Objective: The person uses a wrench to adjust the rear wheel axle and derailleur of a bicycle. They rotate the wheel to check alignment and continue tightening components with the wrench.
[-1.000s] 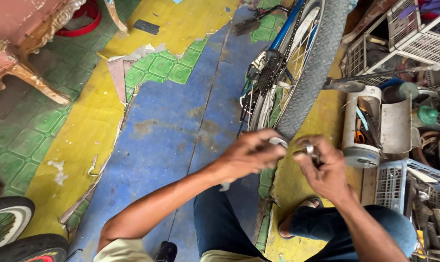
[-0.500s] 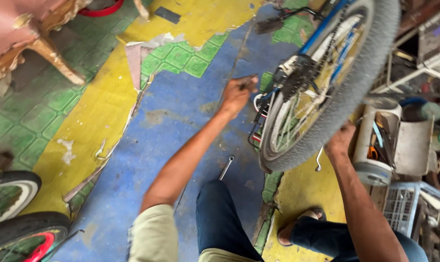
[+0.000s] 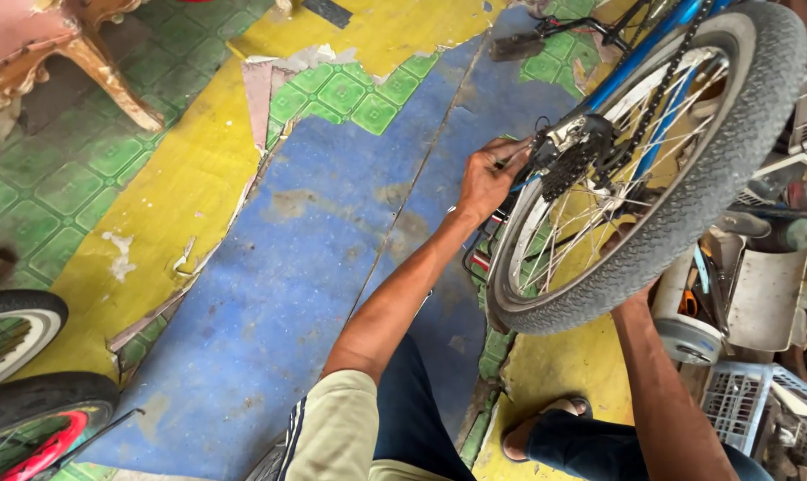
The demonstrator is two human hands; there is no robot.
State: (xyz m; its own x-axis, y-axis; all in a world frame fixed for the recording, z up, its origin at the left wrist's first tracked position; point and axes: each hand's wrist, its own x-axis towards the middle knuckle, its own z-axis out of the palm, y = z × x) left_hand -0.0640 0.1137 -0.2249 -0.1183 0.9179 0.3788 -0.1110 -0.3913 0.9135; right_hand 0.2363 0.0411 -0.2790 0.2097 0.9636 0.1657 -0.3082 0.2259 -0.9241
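Note:
A bicycle rear wheel [image 3: 760, 116] with a grey tyre hangs in a blue frame [image 3: 644, 53] at the upper right. A cluster of sprockets [image 3: 568, 160] sits at its hub. My left hand [image 3: 485, 183] reaches to the axle beside the sprockets, fingers closed on a thin metal piece there. My right forearm [image 3: 662, 392] rises from the lower right and passes behind the tyre, so my right hand is hidden by the wheel. My knee in dark trousers and my sandalled foot [image 3: 533, 432] are below the wheel.
The floor [image 3: 270, 267] is worn sheet in blue, yellow and green. Two other bicycle wheels [image 3: 20, 392] lie at the lower left. A pink seat with a gilded leg [image 3: 110, 85] is at the upper left. A plastic crate [image 3: 751, 410] and metal clutter crowd the right edge.
A second ago both hands met in front of me over small metal parts. My left hand has since reached up to the wheel axle and my right has gone behind the tyre.

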